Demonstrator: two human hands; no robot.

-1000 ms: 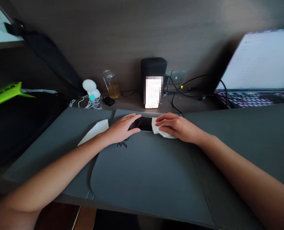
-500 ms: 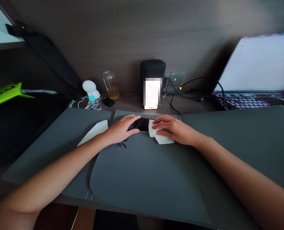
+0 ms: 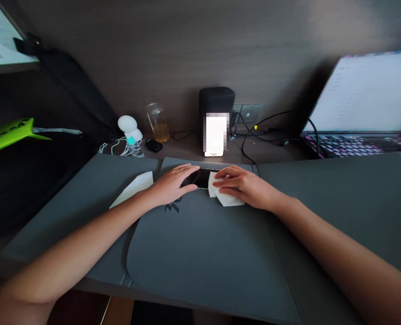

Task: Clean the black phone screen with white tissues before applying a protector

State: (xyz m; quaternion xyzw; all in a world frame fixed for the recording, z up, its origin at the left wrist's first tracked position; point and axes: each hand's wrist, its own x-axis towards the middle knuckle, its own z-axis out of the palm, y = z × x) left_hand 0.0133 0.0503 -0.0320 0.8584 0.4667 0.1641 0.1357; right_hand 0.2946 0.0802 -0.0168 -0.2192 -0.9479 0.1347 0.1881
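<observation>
A black phone (image 3: 203,178) lies flat on the grey desk mat (image 3: 200,253), its dark screen facing up. My left hand (image 3: 171,184) grips its left end, with the thumb along the near edge and the fingers along the far edge. On the phone's right part sits a folded white tissue (image 3: 230,200), pressed down under the bent fingers of my right hand (image 3: 249,186). The tissue and that hand hide the phone's right end. Left of my left wrist, another white tissue (image 3: 132,189) lies on the mat.
Behind the mat stand a black speaker (image 3: 216,98), a lit screen (image 3: 216,135), a glass bottle (image 3: 158,124) with amber liquid and a small white fan (image 3: 128,124). Black cables (image 3: 243,144) trail toward an open laptop (image 3: 363,99) at right. A dark bag (image 3: 34,180) is at left.
My right hand and the tissue have slid slightly left along the phone. My left hand keeps its grip on the phone. The whole view has shifted a little.
</observation>
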